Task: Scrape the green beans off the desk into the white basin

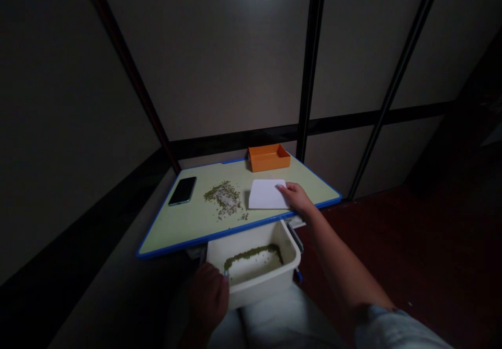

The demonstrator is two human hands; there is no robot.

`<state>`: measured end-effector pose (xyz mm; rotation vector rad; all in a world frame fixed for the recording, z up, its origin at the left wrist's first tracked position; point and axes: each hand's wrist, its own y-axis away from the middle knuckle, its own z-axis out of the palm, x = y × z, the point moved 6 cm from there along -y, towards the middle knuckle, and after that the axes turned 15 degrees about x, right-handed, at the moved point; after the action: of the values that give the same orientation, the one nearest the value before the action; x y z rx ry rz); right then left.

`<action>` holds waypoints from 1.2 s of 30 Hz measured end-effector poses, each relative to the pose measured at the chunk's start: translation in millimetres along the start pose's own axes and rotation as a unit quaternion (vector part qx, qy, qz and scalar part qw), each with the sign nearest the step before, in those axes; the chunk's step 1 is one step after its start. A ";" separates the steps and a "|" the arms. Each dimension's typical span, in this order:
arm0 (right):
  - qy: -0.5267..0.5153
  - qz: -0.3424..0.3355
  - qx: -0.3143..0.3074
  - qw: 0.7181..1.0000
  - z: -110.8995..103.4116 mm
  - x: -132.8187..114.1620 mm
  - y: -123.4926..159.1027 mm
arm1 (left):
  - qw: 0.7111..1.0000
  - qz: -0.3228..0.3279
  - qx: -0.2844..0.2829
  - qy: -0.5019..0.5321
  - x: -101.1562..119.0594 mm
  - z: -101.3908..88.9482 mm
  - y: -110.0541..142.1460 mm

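Note:
My right hand [295, 196] is closed on a white flat card [267, 194] with rounded upper corners, thumb on its face, held over the right part of the tabletop. To the left of the card lies a loose pile of small green and pale grains [225, 198], with stray ones around it. Below the table's front edge, a white plastic bin [259, 285] holds a line of green grains [251, 254] along its far inner side. My left hand [209, 291] is closed at the bin's near left corner, thumb on the rim; its other fingers are in shadow.
The pale yellow-green table [172, 229] has a blue edge. A black-screened phone [183, 190] lies on its left side. An orange open box [270, 159] stands at the back right. Behind rise panelled doors [235, 77] with dark frames. The surroundings are dim.

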<state>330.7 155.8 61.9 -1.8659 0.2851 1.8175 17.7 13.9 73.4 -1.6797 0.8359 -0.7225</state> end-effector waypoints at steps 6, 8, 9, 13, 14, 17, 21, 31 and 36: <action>0.013 0.004 0.016 1.000 -1.7 -1.7 1.7 | 1.000 -0.001 -0.011 0.013 -1.1 5.4 2.4; 0.013 0.006 0.025 1.000 -1.7 -6.3 5.4 | 1.000 -0.001 -0.009 0.020 -1.0 6.4 2.9; 0.011 0.008 0.030 0.999 -1.2 -9.6 9.1 | 1.000 -0.002 -0.006 0.024 -0.9 6.6 3.0; 0.005 0.002 0.041 0.999 9.0 -25.7 37.8 | 0.999 -0.008 0.004 0.038 -0.5 7.1 2.3; 0.002 -0.006 0.049 0.999 12.9 -29.4 47.3 | 0.999 -0.010 0.005 0.042 -0.6 7.4 2.1; -0.010 -0.046 0.064 0.997 26.8 -37.1 74.5 | 0.999 -0.014 0.004 0.052 -1.2 8.4 2.9; 0.009 -0.084 0.063 0.994 38.2 -36.2 93.2 | 0.998 -0.015 0.004 0.060 -0.6 7.9 6.1; 0.106 -0.160 0.034 0.981 38.9 -37.2 94.6 | 0.997 -0.026 0.017 0.068 0.7 7.2 6.9; 0.131 -0.187 0.022 0.973 42.3 -39.8 96.4 | 0.997 -0.022 0.019 0.069 1.3 7.0 6.9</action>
<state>243.6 87.3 81.5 -1.9723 0.0567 1.3099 23.0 15.4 65.1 -1.6328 0.8787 -0.8872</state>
